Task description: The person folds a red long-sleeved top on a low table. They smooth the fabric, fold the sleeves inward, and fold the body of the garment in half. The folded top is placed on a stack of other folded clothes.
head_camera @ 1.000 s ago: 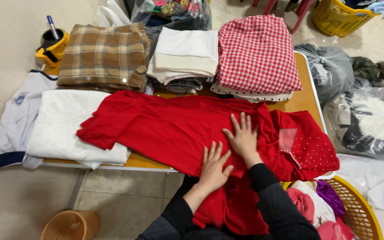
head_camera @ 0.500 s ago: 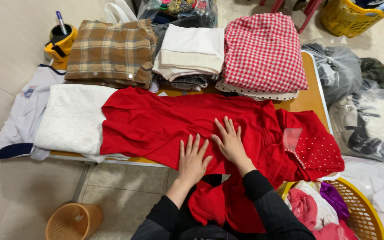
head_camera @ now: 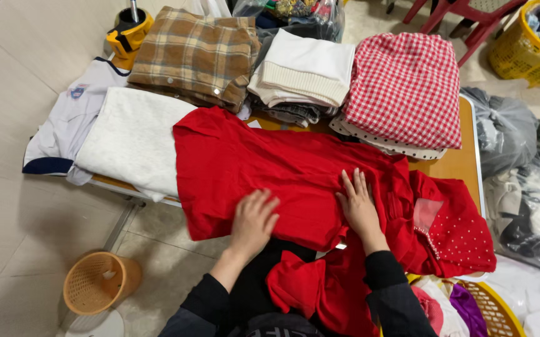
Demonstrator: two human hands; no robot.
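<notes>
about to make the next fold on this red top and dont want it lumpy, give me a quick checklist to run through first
1. Both hands on the garment: ok. Left hand and right hand lie flat on the red garment.
2. Cloth smooth: not ok, bunched by the beaded part.
3. All cloth on the table: not ok, the lower part hangs over the near edge.
4. Free room on the left: not ok, the garment overlaps the white folded cloth.
5. Stacks behind kept apart: cannot tell, the red checked stack sits close.

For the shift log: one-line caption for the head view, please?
Both hands, left hand and right hand, press flat on a red garment spread over a table of folded clothes.
</notes>
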